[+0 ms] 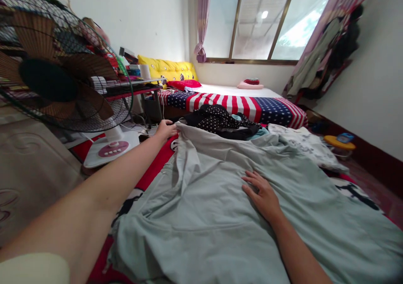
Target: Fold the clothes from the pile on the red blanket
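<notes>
A large pale grey-green garment (214, 191) lies spread over a red patterned cover, with creases across it; its exact kind is hard to make out. At its far left corner, my left hand (166, 129) is closed on the cloth edge, arm stretched out. My right hand (260, 191) rests on the middle of the garment, palm down with fingers apart. Just beyond the far edge sits a heap of dark clothes, with a black polka-dot cloth (217, 118) on top. A white patterned cloth (302, 143) lies to the right of that heap.
A standing fan (47, 78) is close on the left, its base (110, 149) beside the red cover (157, 162). Farther back is a bed with a stars-and-stripes cover (226, 104). A yellow stool (338, 142) stands at right, near clothes hanging (327, 53) by the wall.
</notes>
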Demonstrator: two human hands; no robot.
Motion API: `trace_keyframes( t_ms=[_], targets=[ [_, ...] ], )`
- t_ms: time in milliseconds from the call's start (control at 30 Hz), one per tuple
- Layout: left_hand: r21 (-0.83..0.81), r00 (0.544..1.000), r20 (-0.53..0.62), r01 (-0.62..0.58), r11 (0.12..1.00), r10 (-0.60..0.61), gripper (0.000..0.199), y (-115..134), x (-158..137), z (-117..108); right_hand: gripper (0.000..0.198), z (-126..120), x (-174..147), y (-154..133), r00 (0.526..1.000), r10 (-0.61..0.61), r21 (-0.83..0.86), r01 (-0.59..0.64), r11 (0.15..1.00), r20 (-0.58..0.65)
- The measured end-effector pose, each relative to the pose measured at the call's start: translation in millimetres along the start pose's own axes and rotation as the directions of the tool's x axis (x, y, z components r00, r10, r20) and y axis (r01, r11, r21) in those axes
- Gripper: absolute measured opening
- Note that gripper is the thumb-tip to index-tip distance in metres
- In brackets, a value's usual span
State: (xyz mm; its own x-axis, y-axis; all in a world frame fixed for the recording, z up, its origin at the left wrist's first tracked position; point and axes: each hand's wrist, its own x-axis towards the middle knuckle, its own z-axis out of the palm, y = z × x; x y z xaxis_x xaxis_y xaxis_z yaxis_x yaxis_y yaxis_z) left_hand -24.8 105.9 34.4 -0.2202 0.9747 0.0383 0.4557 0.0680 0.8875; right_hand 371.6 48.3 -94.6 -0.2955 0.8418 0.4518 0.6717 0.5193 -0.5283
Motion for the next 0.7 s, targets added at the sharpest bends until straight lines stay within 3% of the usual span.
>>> trace_keyframes(
  t_ms=[100, 167, 300, 433, 700],
  targets=[
    [0.176, 0.982, -0.185, 0.008, 0.984, 0.025, 0.033, -15, -8, 12, 0.031, 0, 0, 0, 1.000, 0.001, 0.003, -0.001, 1.000, -0.009],
    [0.283, 0.981, -0.194, 0.040, 0.958, 0.017, 0.034, -25, -18, 16, 0.031, 0, 0, -1, 1.000, 0.005, 0.002, -0.005, 1.000, -0.010],
    [0.435, 0.991, -0.027, 0.128, 0.891, -0.129, 0.046, -36, -43, 15, 0.032, 0, 1, -1, 1.000, 0.007, 0.003, -0.007, 1.000, -0.012],
    [0.555, 0.951, 0.136, 0.159, 0.817, -0.277, 0.043, -31, -64, 16, 0.034, 0, 1, 0, 1.000, 0.001, 0.001, -0.001, 1.000, -0.011],
    [0.696, 0.950, 0.190, 0.047, 0.716, -0.247, 0.028, -30, -89, 18, 0.034, -1, 0, 1, 1.000, -0.009, 0.002, 0.009, 1.000, -0.008]
  ],
)
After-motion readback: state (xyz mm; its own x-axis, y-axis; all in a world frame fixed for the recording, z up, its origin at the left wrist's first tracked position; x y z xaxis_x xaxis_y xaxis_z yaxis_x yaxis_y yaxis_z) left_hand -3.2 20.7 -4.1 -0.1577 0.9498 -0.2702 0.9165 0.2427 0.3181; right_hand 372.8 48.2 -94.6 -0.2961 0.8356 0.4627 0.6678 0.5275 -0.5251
